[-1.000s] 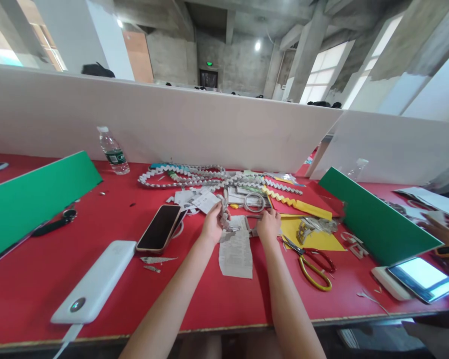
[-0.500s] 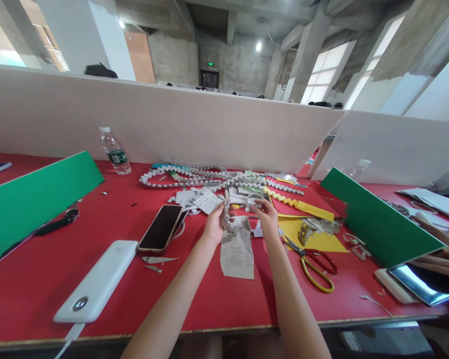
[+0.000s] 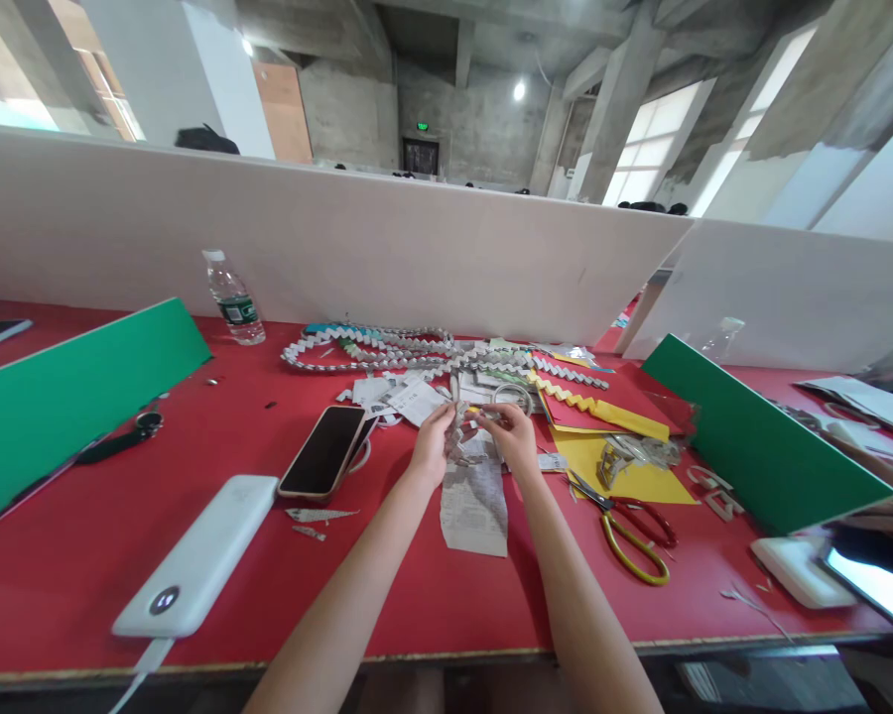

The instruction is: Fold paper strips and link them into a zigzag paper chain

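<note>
My left hand (image 3: 433, 443) is closed around a small grey folded paper piece (image 3: 459, 428) above the middle of the table. Close beside it, my right hand (image 3: 513, 438) pinches at the right side of that piece; what lies between its fingertips is too small to make out. A printed newspaper strip (image 3: 474, 516) lies flat below both hands. Just behind my right hand rests a pale ring-shaped roll (image 3: 519, 392). Long zigzag chains of folded paper (image 3: 387, 357) stretch across the back, and a yellow folded chain (image 3: 566, 393) runs to the right.
Scissors (image 3: 629, 535) with red and yellow handles lie at the right on yellow paper (image 3: 666, 484). A phone (image 3: 323, 451) and a white power bank (image 3: 197, 555) are at the left. Green boards (image 3: 759, 436) stand either side, a water bottle (image 3: 236, 302) at the back. A co-worker's hand (image 3: 889, 516) shows far right.
My right hand has moved left, away from the ring-shaped roll, to meet the paper piece in my left hand. The phone at the far right has shifted right with the co-worker's hand.
</note>
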A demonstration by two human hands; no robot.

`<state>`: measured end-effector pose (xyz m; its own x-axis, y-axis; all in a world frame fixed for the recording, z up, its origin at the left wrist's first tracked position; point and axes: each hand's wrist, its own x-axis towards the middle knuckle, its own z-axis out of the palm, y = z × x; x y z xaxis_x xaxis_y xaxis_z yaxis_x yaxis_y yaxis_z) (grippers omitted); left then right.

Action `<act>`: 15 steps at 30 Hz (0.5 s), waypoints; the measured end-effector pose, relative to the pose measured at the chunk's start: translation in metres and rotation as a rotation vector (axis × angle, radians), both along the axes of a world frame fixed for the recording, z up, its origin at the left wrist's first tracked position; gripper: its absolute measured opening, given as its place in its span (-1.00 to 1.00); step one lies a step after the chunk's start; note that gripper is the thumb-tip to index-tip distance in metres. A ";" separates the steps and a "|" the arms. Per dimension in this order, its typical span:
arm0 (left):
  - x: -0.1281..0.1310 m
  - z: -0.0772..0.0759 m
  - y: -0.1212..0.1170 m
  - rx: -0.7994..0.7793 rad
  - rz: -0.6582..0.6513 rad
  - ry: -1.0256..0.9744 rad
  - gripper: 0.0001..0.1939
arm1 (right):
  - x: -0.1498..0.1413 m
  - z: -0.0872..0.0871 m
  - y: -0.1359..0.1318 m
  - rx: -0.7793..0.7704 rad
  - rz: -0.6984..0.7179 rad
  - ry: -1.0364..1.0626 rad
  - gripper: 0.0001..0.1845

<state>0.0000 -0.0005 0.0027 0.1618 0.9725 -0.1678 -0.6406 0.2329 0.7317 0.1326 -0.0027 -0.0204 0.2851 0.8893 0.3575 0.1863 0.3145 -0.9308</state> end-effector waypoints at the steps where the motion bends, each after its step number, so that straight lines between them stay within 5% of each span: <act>1: 0.000 0.000 0.000 0.005 0.010 0.004 -0.91 | 0.000 0.002 -0.001 -0.002 0.008 0.000 -0.80; 8: -0.001 0.001 0.001 -0.018 0.023 -0.028 -0.92 | -0.003 0.008 -0.004 -0.021 0.044 -0.031 -0.80; 15: 0.000 0.003 0.001 -0.034 0.029 -0.035 -0.88 | 0.000 -0.003 0.003 0.007 0.033 -0.065 -0.83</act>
